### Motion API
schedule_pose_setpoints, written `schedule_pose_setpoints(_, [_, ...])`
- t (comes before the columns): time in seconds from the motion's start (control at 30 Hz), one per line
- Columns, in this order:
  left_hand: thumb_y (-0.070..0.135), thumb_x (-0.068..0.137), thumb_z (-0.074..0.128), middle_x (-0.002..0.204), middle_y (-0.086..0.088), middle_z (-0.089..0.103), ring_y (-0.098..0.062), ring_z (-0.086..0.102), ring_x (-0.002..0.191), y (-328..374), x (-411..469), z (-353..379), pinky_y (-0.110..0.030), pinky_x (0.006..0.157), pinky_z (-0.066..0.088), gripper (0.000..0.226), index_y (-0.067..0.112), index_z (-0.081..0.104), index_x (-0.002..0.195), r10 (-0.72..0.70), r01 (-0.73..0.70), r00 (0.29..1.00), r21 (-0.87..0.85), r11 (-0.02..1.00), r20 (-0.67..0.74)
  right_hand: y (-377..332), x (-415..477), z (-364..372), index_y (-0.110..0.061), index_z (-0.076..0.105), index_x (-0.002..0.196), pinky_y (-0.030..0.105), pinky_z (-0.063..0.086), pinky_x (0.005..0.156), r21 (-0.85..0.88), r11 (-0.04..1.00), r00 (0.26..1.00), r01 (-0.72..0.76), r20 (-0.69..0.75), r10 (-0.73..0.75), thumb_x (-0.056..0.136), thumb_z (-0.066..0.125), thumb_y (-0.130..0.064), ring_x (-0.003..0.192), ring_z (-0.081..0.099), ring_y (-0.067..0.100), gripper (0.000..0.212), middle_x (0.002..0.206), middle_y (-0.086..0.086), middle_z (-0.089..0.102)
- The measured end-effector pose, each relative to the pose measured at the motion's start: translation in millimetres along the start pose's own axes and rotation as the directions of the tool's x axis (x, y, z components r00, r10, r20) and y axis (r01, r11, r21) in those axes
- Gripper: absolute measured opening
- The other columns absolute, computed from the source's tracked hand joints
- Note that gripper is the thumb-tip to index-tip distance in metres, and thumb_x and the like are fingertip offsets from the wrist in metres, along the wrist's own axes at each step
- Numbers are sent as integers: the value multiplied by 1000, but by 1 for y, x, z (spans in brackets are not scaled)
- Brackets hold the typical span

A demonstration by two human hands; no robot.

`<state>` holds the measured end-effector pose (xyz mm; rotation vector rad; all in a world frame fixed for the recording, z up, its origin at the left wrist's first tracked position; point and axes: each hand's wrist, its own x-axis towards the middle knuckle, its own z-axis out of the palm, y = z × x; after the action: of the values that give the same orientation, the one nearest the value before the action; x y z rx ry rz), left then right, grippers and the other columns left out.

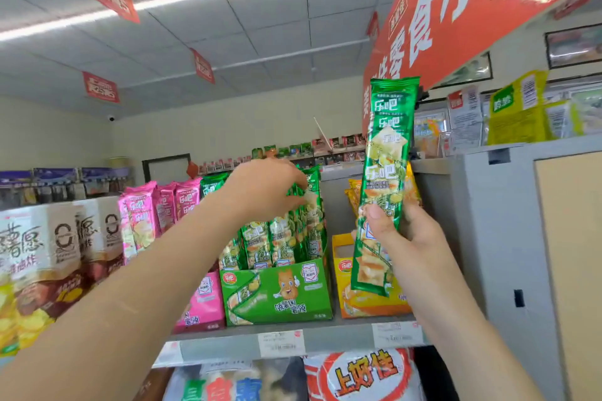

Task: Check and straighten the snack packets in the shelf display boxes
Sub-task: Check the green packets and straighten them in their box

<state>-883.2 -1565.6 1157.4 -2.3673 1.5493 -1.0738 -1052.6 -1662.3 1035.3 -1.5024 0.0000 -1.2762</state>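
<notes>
The left arm stretches from the near left up to the far middle, the left hand (264, 187) back-up over the row of packets (283, 238) standing in the green display box (277, 293) on the shelf (338, 337); its bent fingers touch the packet tops, though whether they pinch one I cannot tell; to the right, the raised right hand (402, 234), thumb in front, grips the lower half of a single green packet (386, 153), upright before the yellow display box (361, 303)

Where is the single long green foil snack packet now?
Head view, right of centre: the right hand holds the long green foil packet upright, in front of the yellow display box.
</notes>
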Motion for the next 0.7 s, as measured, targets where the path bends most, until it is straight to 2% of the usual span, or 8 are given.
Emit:
schedule_pose_setpoints(0.13, [52,89,61,143,7,51,-18,53,124,-10,-4,-4,-39,99,47,50,35,51,135,34,-30,999,-90,995,40,14,23,10,-39,49,129,38,46,99,-73,997,999,18,-47,-21,84,62,-53,120,54,5,49,130,-16,58])
schedule_pose_setpoints(0.27, [65,90,47,138,3,54,-22,51,124,-8,4,-11,-43,99,46,54,37,50,135,35,-36,998,15,999,48,21,40,18,-34,56,113,41,55,84,1,999,995,32,-95,-32,80,66,-48,95,67,8,37,103,-10,70])
schedule_pose_setpoints(0.33, [62,93,41,129,-2,57,-24,48,122,-4,15,-16,-45,98,45,48,35,59,128,64,-65,998,61,996,27,23,49,23,-28,59,109,29,54,72,22,997,992,71,-102,-68,87,69,-35,86,69,5,26,95,-10,73])
schedule_pose_setpoints(0.4, [53,97,39,126,-3,58,-25,49,121,2,28,-20,-45,98,45,41,32,64,123,111,-117,990,67,991,83,25,56,28,-26,58,109,16,50,67,26,994,990,104,-101,-101,89,68,-25,84,69,1,22,92,-13,74])
schedule_pose_setpoints(0.43, [47,98,38,127,-3,59,-26,50,121,5,34,-20,-45,98,45,40,30,64,123,126,-136,979,56,989,159,26,59,30,-27,57,108,15,50,68,8,995,991,100,-87,-99,90,68,-23,86,69,2,22,93,-12,74])
schedule_pose_setpoints(0.53, [40,99,35,114,-6,65,-28,59,106,9,42,-18,-42,92,49,40,19,64,114,84,-95,926,12,995,367,32,63,37,-31,53,105,30,50,79,-113,993,999,40,2,-40,90,67,-26,97,65,10,21,102,-9,69])
schedule_pose_setpoints(0.63, [40,98,34,101,-7,66,-27,61,94,6,42,-16,-39,84,51,45,11,66,110,41,-62,923,41,997,383,33,65,38,-32,49,106,33,48,81,-250,968,999,28,46,-18,91,65,-32,101,61,11,23,107,-10,64])
schedule_pose_setpoints(0.7, [39,97,35,91,-7,67,-25,62,85,2,41,-13,-37,77,51,43,9,67,102,51,-70,927,37,997,371,30,67,38,-31,48,110,25,49,75,-268,962,997,47,64,-31,91,65,-34,92,60,-5,25,103,-17,61])
